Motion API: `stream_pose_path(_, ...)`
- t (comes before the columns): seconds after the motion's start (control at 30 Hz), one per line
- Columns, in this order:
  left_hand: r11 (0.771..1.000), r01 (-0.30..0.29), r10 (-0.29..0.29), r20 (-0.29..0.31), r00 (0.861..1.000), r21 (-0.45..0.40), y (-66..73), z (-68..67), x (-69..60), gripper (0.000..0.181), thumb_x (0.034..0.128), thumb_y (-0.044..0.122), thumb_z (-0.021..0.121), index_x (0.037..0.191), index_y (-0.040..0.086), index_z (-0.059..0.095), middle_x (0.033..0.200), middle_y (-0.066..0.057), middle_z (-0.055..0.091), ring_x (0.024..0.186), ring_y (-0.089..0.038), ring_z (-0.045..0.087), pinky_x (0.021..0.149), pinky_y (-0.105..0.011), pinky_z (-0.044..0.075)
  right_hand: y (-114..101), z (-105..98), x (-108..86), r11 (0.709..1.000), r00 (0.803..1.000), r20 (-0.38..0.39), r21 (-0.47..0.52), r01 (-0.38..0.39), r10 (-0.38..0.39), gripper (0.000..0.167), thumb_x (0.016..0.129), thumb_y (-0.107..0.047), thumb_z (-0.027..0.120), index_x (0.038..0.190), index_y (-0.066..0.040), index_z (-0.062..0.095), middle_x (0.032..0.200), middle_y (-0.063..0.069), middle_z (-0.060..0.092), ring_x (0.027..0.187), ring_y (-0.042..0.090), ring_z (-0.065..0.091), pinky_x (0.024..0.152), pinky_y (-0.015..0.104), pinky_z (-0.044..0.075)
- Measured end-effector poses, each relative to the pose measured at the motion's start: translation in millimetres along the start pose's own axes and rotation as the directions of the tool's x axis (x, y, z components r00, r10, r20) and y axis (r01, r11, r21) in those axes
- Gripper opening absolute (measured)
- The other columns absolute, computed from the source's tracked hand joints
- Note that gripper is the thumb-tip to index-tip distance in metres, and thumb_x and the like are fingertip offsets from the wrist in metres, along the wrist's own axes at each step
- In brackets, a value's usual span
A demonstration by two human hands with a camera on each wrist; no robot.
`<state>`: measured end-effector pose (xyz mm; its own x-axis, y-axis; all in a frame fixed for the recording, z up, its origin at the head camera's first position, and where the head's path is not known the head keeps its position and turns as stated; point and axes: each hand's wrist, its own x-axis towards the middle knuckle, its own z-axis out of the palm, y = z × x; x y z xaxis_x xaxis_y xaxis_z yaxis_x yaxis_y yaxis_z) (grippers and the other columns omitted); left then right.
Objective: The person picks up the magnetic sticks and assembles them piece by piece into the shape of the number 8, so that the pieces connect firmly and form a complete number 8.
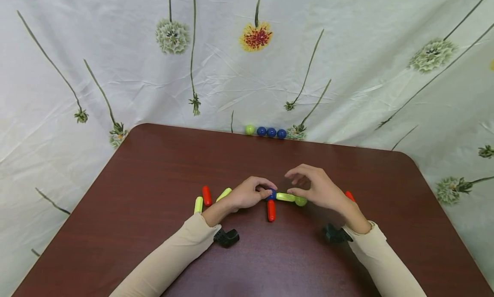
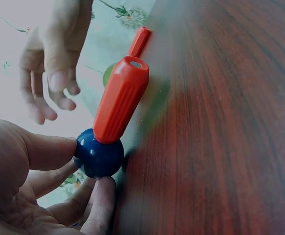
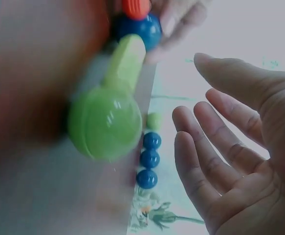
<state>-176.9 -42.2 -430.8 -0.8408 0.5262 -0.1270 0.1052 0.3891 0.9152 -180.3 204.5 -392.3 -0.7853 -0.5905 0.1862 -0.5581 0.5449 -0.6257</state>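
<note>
My left hand (image 1: pixel 247 195) pinches a blue ball (image 2: pixel 100 155) between thumb and fingers at the middle of the table. A red rod (image 2: pixel 121 100) joins this ball and points towards me. From the ball's right side a yellow-green rod (image 1: pixel 285 197) runs to a light green ball (image 3: pixel 104 123). My right hand (image 1: pixel 318 187) hovers just above and right of that green ball, thumb and fingers spread apart and holding nothing. In the right wrist view its palm (image 3: pixel 245 191) is bare, apart from the joined pieces.
Left of my left hand lie a loose red rod (image 1: pixel 206 196) and two yellow-green rods (image 1: pixel 198 204), one partly behind the hand. Another red rod (image 1: pixel 349 196) shows behind my right wrist. Three blue balls (image 1: pixel 272 132) and a green ball (image 1: pixel 249 129) line the table's far edge, before a flowered cloth (image 1: pixel 224 74).
</note>
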Motion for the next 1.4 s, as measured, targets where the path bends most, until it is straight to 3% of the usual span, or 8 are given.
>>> stream_pose_path(0.4,1.0,0.002,-0.002,0.0,1.0,0.007,-0.1,-0.5,-0.2,0.022,0.1007,0.01,0.059,0.118,0.007,0.072,0.118,-0.008,0.068,0.093,-0.014,0.063,0.079,-0.024,0.05,22,-22,43.5,0.996,0.996,-0.004,-0.04,-0.085,0.085,0.037,0.09,-0.015,0.076,0.123,-0.001,0.065,0.116,0.016,0.067,0.097,0.024,0.067,0.079,0.041,0.055)
stream_pose_path(0.83,1.0,0.008,-0.008,-0.007,1.0,-0.011,-0.3,1.2,-0.7,0.022,0.1007,0.01,0.058,0.119,0.008,0.072,0.112,-0.007,0.068,0.088,-0.013,0.062,0.077,-0.024,0.049,51,-37,88.0,0.973,0.974,0.019,-0.059,-0.225,0.227,0.036,0.096,-0.018,0.068,0.129,-0.002,0.064,0.132,0.018,0.062,0.11,0.035,0.066,0.086,0.051,0.055)
stream_pose_path(1.2,1.0,-0.006,0.006,-0.006,1.0,-0.015,0.4,3.3,0.4,0.022,0.1001,0.01,0.059,0.118,0.006,0.072,0.112,-0.008,0.069,0.085,-0.011,0.06,0.074,-0.023,0.048,79,-39,105.4,0.936,0.936,0.025,0.012,-0.351,0.351,0.038,0.1,-0.017,0.061,0.135,-0.003,0.058,0.141,0.019,0.055,0.125,0.041,0.058,0.097,0.054,0.05)
stream_pose_path(1.4,1.0,-0.015,0.015,-0.016,1.0,-0.015,-1.3,2.1,0.3,0.022,0.0996,0.009,0.06,0.117,0.005,0.072,0.109,-0.007,0.069,0.084,-0.01,0.06,0.073,-0.023,0.048,85,-33,119.8,0.932,0.932,0.007,0.024,-0.361,0.361,0.036,0.102,-0.013,0.059,0.136,-0.002,0.058,0.14,0.02,0.056,0.125,0.041,0.057,0.098,0.053,0.05)
